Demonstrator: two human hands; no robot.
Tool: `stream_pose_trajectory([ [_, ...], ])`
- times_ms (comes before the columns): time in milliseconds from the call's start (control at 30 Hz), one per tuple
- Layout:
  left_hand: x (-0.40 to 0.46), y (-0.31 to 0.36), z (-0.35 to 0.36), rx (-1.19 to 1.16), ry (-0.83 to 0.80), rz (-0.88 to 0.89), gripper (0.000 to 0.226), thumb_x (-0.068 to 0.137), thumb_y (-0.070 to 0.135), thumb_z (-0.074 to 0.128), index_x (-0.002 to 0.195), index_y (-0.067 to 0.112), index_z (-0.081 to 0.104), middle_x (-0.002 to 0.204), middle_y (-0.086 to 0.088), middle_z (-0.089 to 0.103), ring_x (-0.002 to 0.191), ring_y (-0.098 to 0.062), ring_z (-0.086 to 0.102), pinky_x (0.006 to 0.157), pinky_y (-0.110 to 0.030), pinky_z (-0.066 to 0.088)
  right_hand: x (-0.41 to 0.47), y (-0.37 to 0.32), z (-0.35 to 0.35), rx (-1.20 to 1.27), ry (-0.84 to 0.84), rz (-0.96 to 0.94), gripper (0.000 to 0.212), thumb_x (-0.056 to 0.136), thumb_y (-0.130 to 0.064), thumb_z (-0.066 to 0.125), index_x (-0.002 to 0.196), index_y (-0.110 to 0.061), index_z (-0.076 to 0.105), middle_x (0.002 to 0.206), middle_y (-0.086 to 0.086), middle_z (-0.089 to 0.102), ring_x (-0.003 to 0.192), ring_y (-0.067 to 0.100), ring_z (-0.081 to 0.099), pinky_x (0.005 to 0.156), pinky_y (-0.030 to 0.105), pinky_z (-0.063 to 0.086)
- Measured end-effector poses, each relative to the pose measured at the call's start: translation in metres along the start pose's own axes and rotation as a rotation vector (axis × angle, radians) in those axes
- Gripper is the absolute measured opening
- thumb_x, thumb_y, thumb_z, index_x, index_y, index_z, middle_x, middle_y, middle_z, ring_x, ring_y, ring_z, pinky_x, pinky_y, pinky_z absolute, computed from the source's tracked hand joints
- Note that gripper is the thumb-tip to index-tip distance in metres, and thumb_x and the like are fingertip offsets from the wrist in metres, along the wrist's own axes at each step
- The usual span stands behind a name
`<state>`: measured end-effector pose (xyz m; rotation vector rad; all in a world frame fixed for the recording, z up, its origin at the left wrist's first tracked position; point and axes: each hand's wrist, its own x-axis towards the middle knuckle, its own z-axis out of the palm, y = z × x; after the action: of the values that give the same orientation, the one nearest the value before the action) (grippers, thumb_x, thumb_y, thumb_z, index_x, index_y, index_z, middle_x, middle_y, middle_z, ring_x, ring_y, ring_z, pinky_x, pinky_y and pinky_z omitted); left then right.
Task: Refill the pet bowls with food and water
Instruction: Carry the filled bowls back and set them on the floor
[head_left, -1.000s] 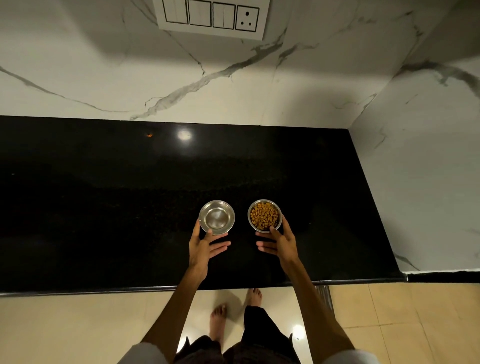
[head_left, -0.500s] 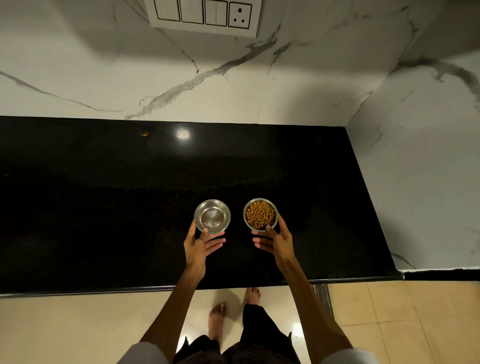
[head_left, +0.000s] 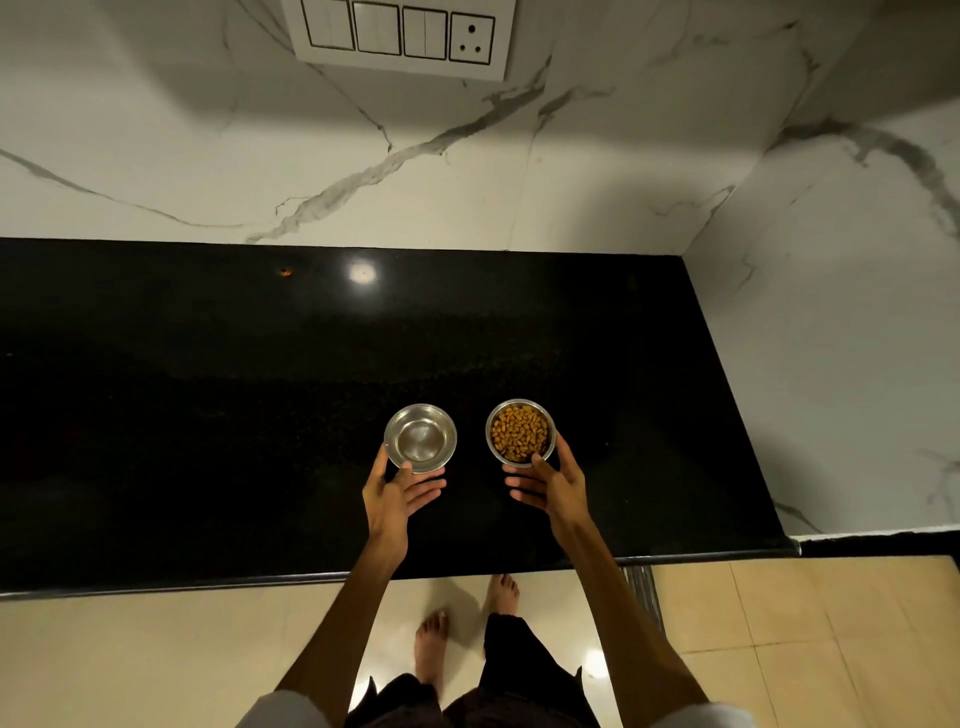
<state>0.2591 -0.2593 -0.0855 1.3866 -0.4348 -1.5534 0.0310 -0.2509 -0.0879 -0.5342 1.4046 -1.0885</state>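
Note:
Two small steel bowls sit side by side on the black countertop (head_left: 208, 415). The left bowl (head_left: 421, 439) shows a shiny inside; I cannot tell whether it holds water. The right bowl (head_left: 519, 434) is filled with brown kibble. My left hand (head_left: 395, 496) holds the left bowl at its near rim, thumb on the edge and index finger along its left side. My right hand (head_left: 550, 483) holds the kibble bowl the same way, thumb on the near rim and index finger round its right side. The remaining fingers of both hands stretch inward below the bowls.
White marble walls close the counter at the back and on the right (head_left: 831, 338). A switch panel with a socket (head_left: 400, 36) hangs on the back wall. The counter's front edge (head_left: 208, 584) runs above a beige tiled floor, where my bare feet stand.
Both hands keep the same hold on the bowls. The bowls have hardly shifted on the counter; only the view has moved a little.

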Motion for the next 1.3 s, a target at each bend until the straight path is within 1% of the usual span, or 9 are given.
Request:
stream_pose_trajectory([
  [300,-0.009,0.009,-0.001,0.048,-0.041,0.036,0.054,0.109,0.017,0.049,0.16,0.029,0.035,0.099,-0.023,0.078,0.09,-0.037,0.077,0.072,-0.034,0.065,-0.017,0.002,0.001,0.006,0.025,-0.026,0.052,0.109,-0.013,0.05,0.157,-0.027,0.037,0.106,0.023,0.077,0.096,0.039,0.076,0.07,0.036,0.064],
  [600,-0.026,0.017,-0.006,0.097,-0.1,0.048,0.055,0.109,0.014,0.049,0.16,0.027,0.034,0.096,-0.024,0.078,0.086,-0.04,0.077,0.07,-0.036,0.065,-0.052,0.007,-0.004,-0.008,0.062,-0.072,0.051,0.109,-0.012,0.05,0.156,-0.026,0.039,0.102,0.023,0.078,0.074,0.025,0.075,0.057,0.026,0.056],
  [800,-0.038,0.017,-0.009,0.137,-0.146,0.038,0.057,0.109,0.013,0.047,0.162,0.025,0.03,0.095,-0.024,0.078,0.084,-0.039,0.077,0.068,-0.035,0.065,-0.077,0.012,-0.011,-0.026,0.1,-0.092,0.05,0.109,-0.01,0.046,0.156,-0.027,0.038,0.102,0.022,0.078,0.066,0.021,0.072,0.052,0.025,0.053],
  [1000,-0.05,0.015,-0.004,0.166,-0.188,0.023,0.058,0.109,0.01,0.047,0.162,0.024,0.031,0.094,-0.024,0.078,0.082,-0.039,0.077,0.066,-0.035,0.065,-0.099,0.018,-0.023,-0.039,0.151,-0.124,0.051,0.109,-0.011,0.046,0.157,-0.025,0.036,0.103,0.02,0.078,0.064,0.02,0.071,0.052,0.025,0.051],
  [1300,-0.075,0.004,0.021,0.208,-0.27,0.01,0.058,0.107,0.009,0.05,0.161,0.023,0.032,0.094,-0.025,0.078,0.081,-0.039,0.077,0.065,-0.035,0.065,-0.13,0.024,-0.053,0.022,0.239,-0.155,0.052,0.109,-0.009,0.047,0.157,-0.026,0.037,0.101,0.023,0.078,0.061,0.02,0.069,0.049,0.025,0.051],
])
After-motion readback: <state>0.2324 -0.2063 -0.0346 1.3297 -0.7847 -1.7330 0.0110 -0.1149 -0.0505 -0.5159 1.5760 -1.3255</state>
